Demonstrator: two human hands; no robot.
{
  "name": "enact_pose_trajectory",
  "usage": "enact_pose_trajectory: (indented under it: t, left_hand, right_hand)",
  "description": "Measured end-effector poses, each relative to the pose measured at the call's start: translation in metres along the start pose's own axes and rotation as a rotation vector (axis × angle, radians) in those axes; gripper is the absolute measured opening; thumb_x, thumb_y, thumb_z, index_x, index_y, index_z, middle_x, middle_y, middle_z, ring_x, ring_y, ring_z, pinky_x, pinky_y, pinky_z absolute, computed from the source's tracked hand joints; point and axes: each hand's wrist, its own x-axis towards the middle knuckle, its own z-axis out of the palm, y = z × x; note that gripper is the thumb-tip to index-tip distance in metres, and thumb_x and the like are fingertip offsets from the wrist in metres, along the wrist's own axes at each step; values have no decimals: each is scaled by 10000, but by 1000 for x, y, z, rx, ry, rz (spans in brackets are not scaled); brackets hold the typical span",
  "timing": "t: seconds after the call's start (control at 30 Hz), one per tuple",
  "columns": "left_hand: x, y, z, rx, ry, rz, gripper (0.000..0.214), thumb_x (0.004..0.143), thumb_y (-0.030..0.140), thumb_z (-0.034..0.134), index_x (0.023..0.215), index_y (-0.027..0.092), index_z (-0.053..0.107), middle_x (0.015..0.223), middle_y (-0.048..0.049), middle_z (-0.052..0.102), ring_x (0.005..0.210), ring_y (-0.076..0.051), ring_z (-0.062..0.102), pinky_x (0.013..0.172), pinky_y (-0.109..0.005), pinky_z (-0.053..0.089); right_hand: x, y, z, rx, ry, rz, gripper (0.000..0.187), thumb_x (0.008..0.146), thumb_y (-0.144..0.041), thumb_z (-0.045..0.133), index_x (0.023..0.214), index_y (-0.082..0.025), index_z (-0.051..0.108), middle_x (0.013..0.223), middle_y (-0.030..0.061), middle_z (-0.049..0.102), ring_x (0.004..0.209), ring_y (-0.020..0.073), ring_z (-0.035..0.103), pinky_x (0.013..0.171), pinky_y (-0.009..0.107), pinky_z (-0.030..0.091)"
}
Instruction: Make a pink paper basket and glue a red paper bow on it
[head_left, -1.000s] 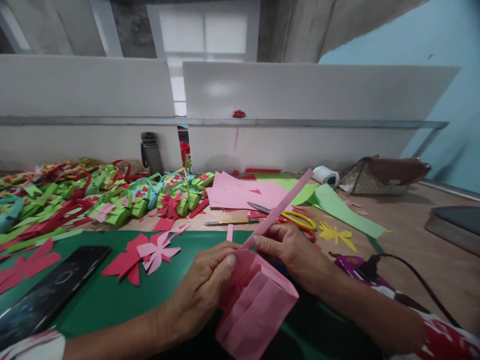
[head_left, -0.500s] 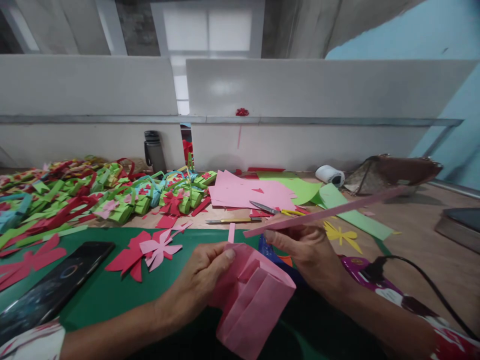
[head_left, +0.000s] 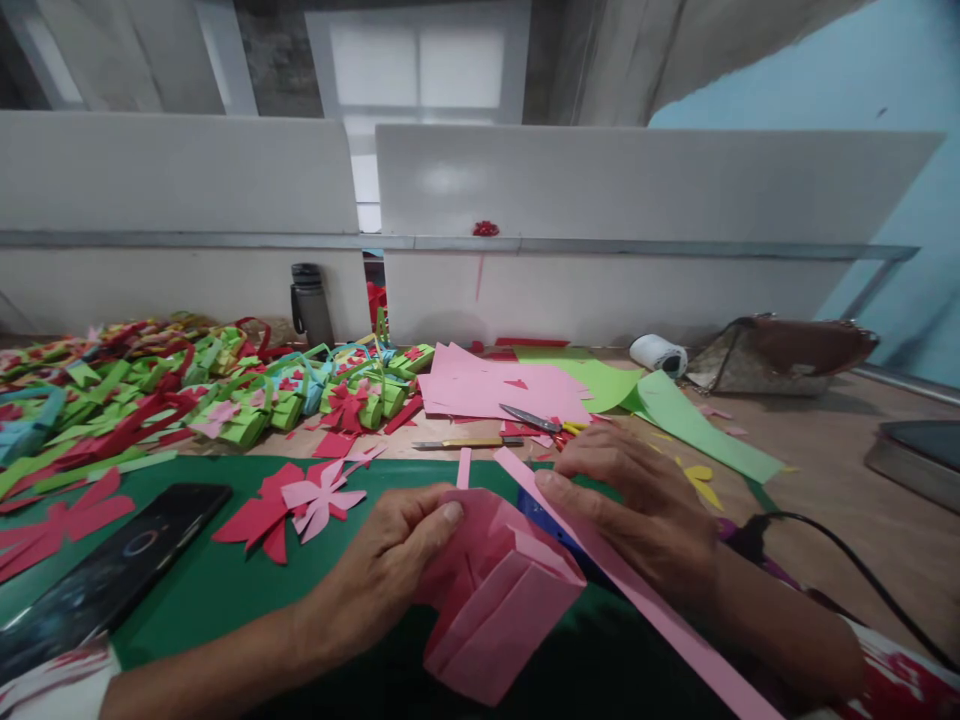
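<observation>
The pink paper bag [head_left: 506,610] is at the near middle of the scene, tilted above the green mat [head_left: 180,600]. The left hand [head_left: 394,550] grips its left edge, thumb on top and fingers curled beneath. On the right, the right hand [head_left: 649,510] has its fingers pinching the long pink strip [head_left: 645,590], thumb along it, the far end near the bag and the rest slanting to the near right.

Both pieces look light. The bag is probably stiff along its creases but easily crushed at its hollow, so a flat pinch on its edge should suit it better than a squeeze across the body. The strip is likely springy and prone to bending, best held close to the working end.

The bag is matte and boxy, with crisp folds and a raised panel; the strip is flat, narrow and straight-edged. A short pink tab [head_left: 464,468] stands up beside the left fingers; whether it joins the bag I cannot tell. Beyond, smooth pink sheets [head_left: 495,385] lie on the table [head_left: 810,460] near metal scissors [head_left: 530,415], and petalled pink cut-outs [head_left: 319,495] rest left on the mat.
</observation>
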Motion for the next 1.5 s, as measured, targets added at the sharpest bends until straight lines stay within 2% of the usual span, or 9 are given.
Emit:
enact_pose_trajectory:
  t: [0.33,0.7,0.83,0.97,1.07,1.13,1.23,1.37,1.5]
  left_hand:
    - [-5,0,-6,62,37,-18,329,861,457,525,839,142,615,724,-2,545,617,-97,452,539,-176,373]
    - [-4,5,-16,141,159,-60,345,816,465,582,936,155,671,695,-12,622,609,-123,509,527,-186,405]
    - [-3,3,-19,158,132,-56,341,837,464,558,952,166,675,707,-7,630,598,-118,512,525,-186,399]
    - [-2,10,-19,220,78,40,288,884,398,504,989,195,679,949,-33,666,817,-169,590,681,-222,456]
    - [3,18,-19,296,43,144,261,886,344,500,912,188,707,1219,-46,573,1052,-219,547,801,-239,440]
    - [7,20,-19,270,7,149,260,879,335,510,883,181,720,1264,-49,542,1106,-234,521,830,-246,430]
    - [14,17,-19,163,-72,111,244,868,332,544,906,178,729,1145,-56,616,1033,-209,552,821,-242,423]
    - [19,8,-17,-109,-162,-33,242,841,340,594,916,154,729,783,-46,678,661,-126,573,599,-205,411]
    - [20,6,-15,-390,-106,-125,225,740,316,695,816,108,734,692,-61,677,617,-129,587,585,-205,418]
  right_hand:
    - [-8,6,13,-132,-72,-115,171,851,-63,470,886,-148,615,790,79,636,789,180,573,732,377,495]
    - [-5,8,19,-520,-232,-151,263,859,-52,444,747,-152,659,721,59,641,687,167,522,747,383,431]
    - [-6,8,19,-195,-213,204,279,881,-117,433,719,-159,656,731,61,641,688,168,520,772,404,405]
    - [-2,8,17,25,-171,468,254,908,-205,445,790,-162,666,705,30,630,629,130,537,599,274,423]
    - [3,5,16,365,-237,911,242,878,-248,498,725,-195,678,652,-6,635,610,122,569,584,250,426]
    - [7,0,16,544,-273,1108,271,845,-270,526,616,-191,649,616,-2,641,621,140,590,608,266,438]
    - [11,-6,19,641,-284,1162,276,814,-289,544,570,-180,612,569,3,619,566,138,564,554,265,428]
    - [13,-11,25,812,-274,1219,232,777,-291,568,588,-165,616,590,13,617,574,140,555,541,265,433]
    - [12,-9,34,1004,-171,1230,217,736,-326,634,860,-149,657,657,6,630,615,141,577,584,281,471]
